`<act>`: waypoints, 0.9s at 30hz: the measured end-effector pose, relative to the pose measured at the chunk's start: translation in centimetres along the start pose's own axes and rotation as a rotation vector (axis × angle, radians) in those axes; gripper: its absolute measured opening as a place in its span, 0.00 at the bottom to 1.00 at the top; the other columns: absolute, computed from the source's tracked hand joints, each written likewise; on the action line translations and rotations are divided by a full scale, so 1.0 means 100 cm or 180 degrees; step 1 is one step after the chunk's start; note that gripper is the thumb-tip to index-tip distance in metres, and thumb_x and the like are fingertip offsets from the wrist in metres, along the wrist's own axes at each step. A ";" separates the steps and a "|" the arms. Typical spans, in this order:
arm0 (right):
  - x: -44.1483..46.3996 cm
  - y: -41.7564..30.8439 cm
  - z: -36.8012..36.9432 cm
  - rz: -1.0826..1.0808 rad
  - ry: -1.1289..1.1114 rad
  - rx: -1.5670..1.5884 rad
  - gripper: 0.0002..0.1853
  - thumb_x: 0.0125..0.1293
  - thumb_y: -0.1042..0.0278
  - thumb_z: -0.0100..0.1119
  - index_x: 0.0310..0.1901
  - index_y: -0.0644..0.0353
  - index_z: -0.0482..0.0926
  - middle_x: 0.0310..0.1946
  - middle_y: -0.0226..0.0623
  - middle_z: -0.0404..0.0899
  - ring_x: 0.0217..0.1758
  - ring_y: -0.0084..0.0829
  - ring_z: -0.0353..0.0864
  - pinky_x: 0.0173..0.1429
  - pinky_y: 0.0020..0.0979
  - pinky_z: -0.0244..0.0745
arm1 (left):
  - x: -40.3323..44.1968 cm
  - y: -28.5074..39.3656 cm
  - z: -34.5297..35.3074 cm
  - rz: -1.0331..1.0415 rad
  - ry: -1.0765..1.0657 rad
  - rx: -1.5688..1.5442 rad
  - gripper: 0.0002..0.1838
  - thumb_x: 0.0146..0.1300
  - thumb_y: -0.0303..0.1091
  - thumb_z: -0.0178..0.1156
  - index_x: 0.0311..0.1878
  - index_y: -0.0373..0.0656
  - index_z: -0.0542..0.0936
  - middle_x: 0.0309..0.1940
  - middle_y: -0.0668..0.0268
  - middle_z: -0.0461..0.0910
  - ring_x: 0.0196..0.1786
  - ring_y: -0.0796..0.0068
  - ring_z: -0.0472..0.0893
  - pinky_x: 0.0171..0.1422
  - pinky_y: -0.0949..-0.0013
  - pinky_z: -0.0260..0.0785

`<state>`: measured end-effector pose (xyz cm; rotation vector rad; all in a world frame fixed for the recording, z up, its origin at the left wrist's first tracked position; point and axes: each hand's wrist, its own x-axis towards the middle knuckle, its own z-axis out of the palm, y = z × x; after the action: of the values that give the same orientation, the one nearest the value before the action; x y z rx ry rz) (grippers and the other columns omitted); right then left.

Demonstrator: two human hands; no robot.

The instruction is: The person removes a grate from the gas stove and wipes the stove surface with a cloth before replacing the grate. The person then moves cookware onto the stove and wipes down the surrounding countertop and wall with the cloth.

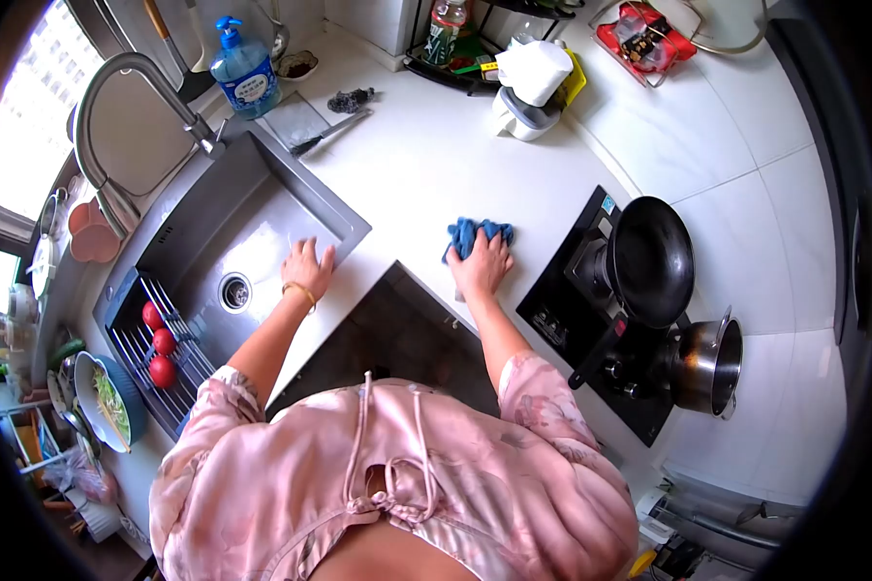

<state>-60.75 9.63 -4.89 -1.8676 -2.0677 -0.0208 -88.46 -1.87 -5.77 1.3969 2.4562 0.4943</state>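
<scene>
On the white countertop (412, 174), my right hand (482, 267) presses down on a bunched blue cloth (465, 235), fingers curled over it. My left hand (307, 268) is over the near edge of the grey sink (262, 208), holding nothing, with its fingers spread. A gold bracelet circles the left wrist. Near that hand, the round drain (234, 291) shows in the sink floor. Red round fruits or vegetables (164, 341) sit on a metal roll-up rack (155, 380) across the sink's left end.
A gas stove (576, 261) to the right carries a black wok (652, 261) and a steel pot (707, 366). Behind the sink stand a curved faucet (136, 63) and a blue soap bottle (245, 77). A brush (331, 131) and a white container (528, 111) lie further back. A bowl (105, 399) stands left.
</scene>
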 end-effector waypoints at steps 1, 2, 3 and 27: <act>0.017 -0.009 0.005 0.0160 0.0023 -0.0052 0.30 0.44 0.48 0.66 0.48 0.56 0.77 0.54 0.52 0.71 0.59 0.51 0.66 0.59 0.50 0.58 | 0.000 -0.009 -0.001 -0.0342 -0.0508 0.0045 0.34 0.65 0.61 0.42 0.61 0.43 0.69 0.57 0.53 0.71 0.57 0.50 0.73 0.60 0.52 0.64; 0.034 -0.021 0.010 0.0284 -0.0035 -0.0041 0.27 0.44 0.49 0.66 0.45 0.56 0.77 0.51 0.50 0.72 0.58 0.50 0.67 0.58 0.50 0.59 | -0.003 -0.018 0.011 -0.0454 -0.0753 -0.0084 0.34 0.66 0.61 0.40 0.61 0.42 0.70 0.56 0.51 0.72 0.57 0.49 0.73 0.61 0.52 0.64; 0.050 -0.037 0.016 0.0414 -0.0094 -0.0027 0.25 0.44 0.49 0.66 0.42 0.55 0.78 0.49 0.48 0.73 0.56 0.49 0.68 0.56 0.50 0.61 | -0.003 -0.025 0.023 -0.0560 -0.0999 -0.0208 0.33 0.67 0.60 0.39 0.60 0.41 0.71 0.56 0.49 0.73 0.57 0.49 0.73 0.61 0.52 0.64; 0.166 -0.106 0.078 -0.1329 -0.0222 -0.0161 0.17 0.53 0.51 0.60 0.39 0.52 0.77 0.42 0.38 0.76 0.49 0.42 0.71 0.46 0.49 0.64 | 0.010 0.014 0.020 -0.0290 -0.0421 0.0354 0.21 0.69 0.47 0.43 0.30 0.44 0.79 0.32 0.59 0.80 0.37 0.56 0.79 0.44 0.55 0.69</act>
<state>-74.09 26.12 -5.43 -1.4479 -2.4893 -0.1142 -87.10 -0.06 -7.02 1.3064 2.4592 0.2407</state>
